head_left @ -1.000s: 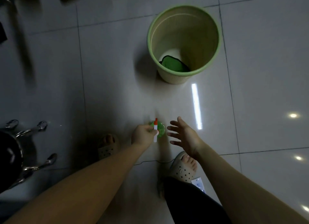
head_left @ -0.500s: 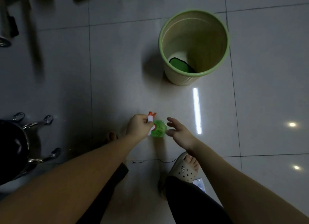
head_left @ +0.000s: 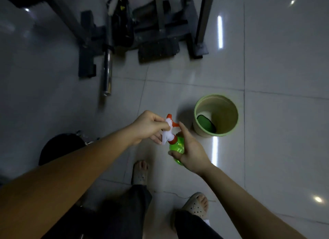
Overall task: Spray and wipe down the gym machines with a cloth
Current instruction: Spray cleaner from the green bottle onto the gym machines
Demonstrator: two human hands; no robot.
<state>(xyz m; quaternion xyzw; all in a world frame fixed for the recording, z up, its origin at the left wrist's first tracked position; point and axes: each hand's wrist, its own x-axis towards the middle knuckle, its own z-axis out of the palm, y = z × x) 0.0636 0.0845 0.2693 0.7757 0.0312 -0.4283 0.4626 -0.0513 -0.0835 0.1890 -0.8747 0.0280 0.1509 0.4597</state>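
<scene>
A green spray bottle (head_left: 176, 147) with a white and orange trigger head is held up above the tiled floor. My left hand (head_left: 148, 127) grips the white trigger head. My right hand (head_left: 191, 152) wraps around the green body from the right. A green cloth (head_left: 206, 123) lies at the bottom of a pale green bucket (head_left: 233, 121) standing on the floor to the right of the bottle. The dark frame of a gym machine (head_left: 142, 30) fills the top of the view, with a chrome bar (head_left: 107, 73) lying by it.
A black round seat (head_left: 60, 148) with chrome fittings sits low on the left. My feet in perforated slippers (head_left: 195, 205) stand on the glossy tiles (head_left: 284, 149), which reflect ceiling lights. Open floor stretches to the right of the bucket.
The bottle has come up off the floor, with both hands now holding it. My view has swung up, so the gym machine appears and the bucket sits lower right.
</scene>
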